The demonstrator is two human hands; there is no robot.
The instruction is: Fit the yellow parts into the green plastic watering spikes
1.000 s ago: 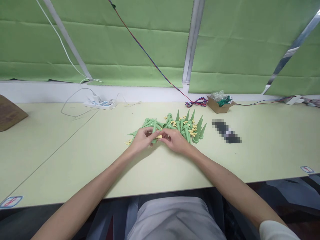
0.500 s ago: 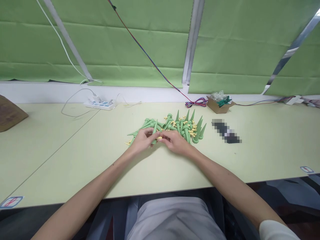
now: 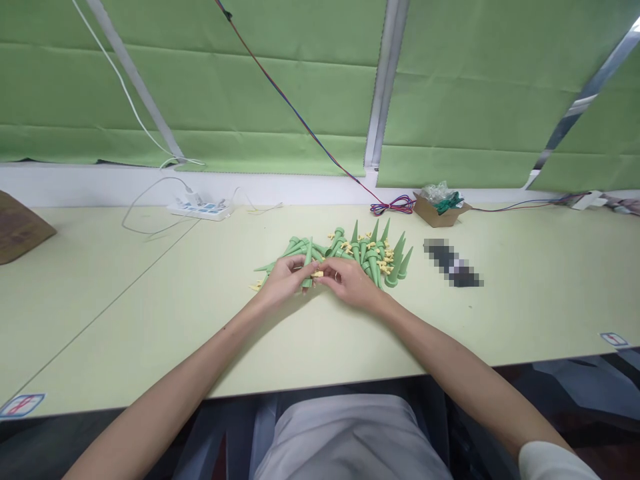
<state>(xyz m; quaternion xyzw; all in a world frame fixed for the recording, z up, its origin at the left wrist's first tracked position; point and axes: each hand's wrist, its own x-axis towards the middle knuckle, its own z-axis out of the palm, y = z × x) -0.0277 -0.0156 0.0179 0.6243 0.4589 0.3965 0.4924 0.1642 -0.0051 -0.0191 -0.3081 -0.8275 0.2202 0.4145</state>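
My left hand (image 3: 283, 283) is closed around a green plant watering spike (image 3: 309, 251), its point facing up and away from me. Between the thumb and fingers of my right hand (image 3: 350, 281) is a small yellow valve (image 3: 318, 274), held against the spike's lower side. Fingers partly cover the spot where the two parts meet. Just beyond both hands lies a loose pile of green spikes (image 3: 373, 257), with yellow valves (image 3: 387, 257) among them. A few spikes at the pile's right stand on their wide ends, tips up.
A small cardboard box (image 3: 436, 215) with clear plastic and green material stands at the back. Beside it lies a coiled red-and-blue cable (image 3: 393, 205). A white power strip (image 3: 203, 211) is at the back left. A blurred-out dark item (image 3: 453, 263) lies to the right on the table (image 3: 150, 333).
The spike in my left hand has turned slightly and its tip has shifted a little left. More of the yellow valve shows between my hands. The pile has not moved.
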